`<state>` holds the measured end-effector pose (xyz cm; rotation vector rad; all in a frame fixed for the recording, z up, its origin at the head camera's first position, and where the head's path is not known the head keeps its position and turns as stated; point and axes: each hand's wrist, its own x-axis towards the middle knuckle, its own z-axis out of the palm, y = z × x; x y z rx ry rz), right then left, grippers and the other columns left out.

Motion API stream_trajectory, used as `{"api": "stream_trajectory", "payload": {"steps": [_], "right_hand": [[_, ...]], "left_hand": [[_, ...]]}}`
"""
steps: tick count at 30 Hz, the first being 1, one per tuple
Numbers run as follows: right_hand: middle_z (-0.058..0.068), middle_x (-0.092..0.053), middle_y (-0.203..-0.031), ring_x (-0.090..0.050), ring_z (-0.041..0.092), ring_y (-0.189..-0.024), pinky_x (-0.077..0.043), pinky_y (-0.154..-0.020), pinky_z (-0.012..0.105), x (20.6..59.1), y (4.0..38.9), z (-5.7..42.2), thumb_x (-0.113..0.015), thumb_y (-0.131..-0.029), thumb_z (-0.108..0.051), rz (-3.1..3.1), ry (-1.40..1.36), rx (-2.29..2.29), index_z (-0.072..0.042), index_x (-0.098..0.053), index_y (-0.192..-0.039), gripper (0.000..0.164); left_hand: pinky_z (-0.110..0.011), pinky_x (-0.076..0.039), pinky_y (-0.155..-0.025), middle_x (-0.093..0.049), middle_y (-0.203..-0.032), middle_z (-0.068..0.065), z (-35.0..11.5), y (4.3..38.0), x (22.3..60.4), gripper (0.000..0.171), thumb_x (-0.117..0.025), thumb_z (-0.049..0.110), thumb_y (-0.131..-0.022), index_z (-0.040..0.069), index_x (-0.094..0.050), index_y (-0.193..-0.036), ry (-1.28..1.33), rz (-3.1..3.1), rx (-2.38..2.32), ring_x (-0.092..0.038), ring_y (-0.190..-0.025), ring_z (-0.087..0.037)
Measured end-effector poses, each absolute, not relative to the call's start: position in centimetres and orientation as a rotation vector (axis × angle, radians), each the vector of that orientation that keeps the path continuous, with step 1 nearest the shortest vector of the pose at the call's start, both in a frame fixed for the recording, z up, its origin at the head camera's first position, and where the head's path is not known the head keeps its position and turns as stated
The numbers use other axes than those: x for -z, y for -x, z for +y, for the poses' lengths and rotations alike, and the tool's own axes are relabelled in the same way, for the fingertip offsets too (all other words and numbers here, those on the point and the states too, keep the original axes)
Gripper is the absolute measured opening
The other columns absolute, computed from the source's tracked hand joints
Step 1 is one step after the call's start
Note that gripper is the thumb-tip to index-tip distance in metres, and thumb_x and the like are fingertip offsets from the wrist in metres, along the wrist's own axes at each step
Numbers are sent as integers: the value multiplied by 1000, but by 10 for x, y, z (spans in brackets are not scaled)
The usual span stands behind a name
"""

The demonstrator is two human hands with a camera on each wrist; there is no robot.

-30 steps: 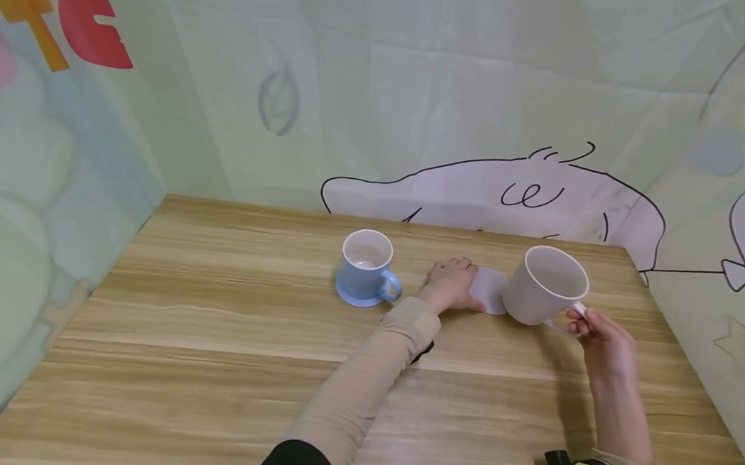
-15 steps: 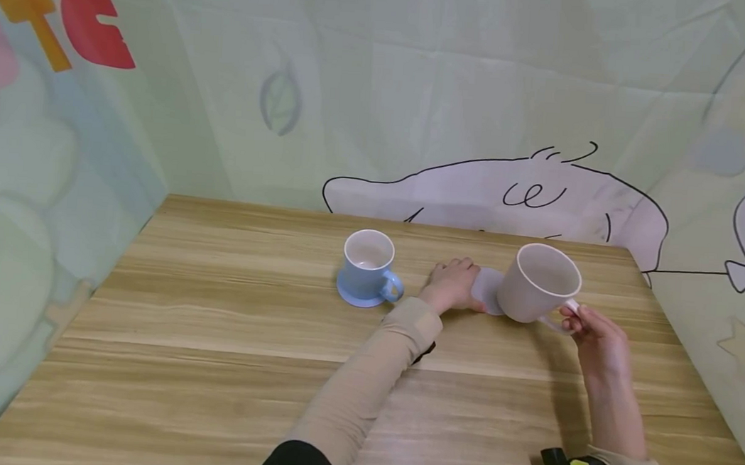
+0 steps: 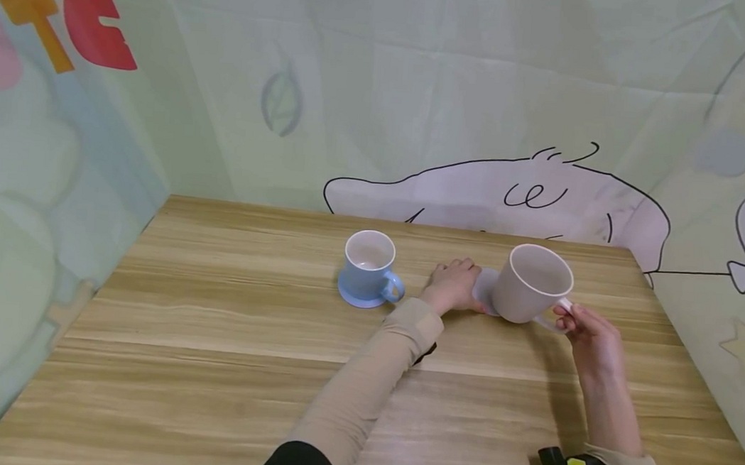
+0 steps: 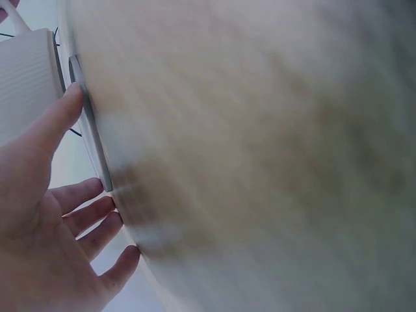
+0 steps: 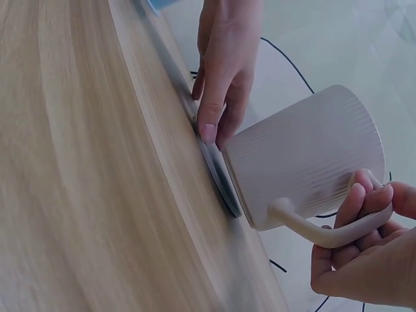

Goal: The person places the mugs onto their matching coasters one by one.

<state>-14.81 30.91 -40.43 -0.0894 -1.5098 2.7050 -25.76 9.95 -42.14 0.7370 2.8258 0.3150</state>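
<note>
My right hand (image 3: 596, 342) grips the handle of a pale, finely ribbed mug (image 3: 529, 288). The mug hangs tilted just over a thin, round, pale coaster (image 3: 486, 289). In the right wrist view, a narrow gap shows between the mug's base (image 5: 237, 185) and the coaster (image 5: 218, 179). On the table, my left hand (image 3: 454, 284) holds that coaster by its edge. The left wrist view shows its thumb on one side of the coaster (image 4: 96, 140) and its index finger at the other. The mug covers the coaster's right part in the head view.
Left of my left hand, a blue cup (image 3: 367, 268) with a white inside stands on a blue coaster (image 3: 358, 300), its handle toward the left hand. Wood-grain table (image 3: 211, 365) lies beneath everything. Printed cloth walls (image 3: 379, 119) rise behind the table and at both sides.
The mug and my right hand have moved a little to the left, so the mug now covers more of the pale coaster. My left hand has stayed in place on the coaster.
</note>
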Motion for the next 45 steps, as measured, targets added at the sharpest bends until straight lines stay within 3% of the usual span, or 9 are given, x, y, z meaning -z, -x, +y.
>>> {"api": "stream_trajectory", "payload": {"steps": [45], "right_hand": [[6,-73,-73,-61,13,-62,-45,-74,21,407,169,288,-42,-100,-2,-1483,114,-2728,-3,-71,-79,36]], "left_hand": [[-38,-38,-109,-43,-147,3,100,258,423,79,-68,61,-78,20,-45,-141,-724,2840,-318,-41,-135,-15]]}}
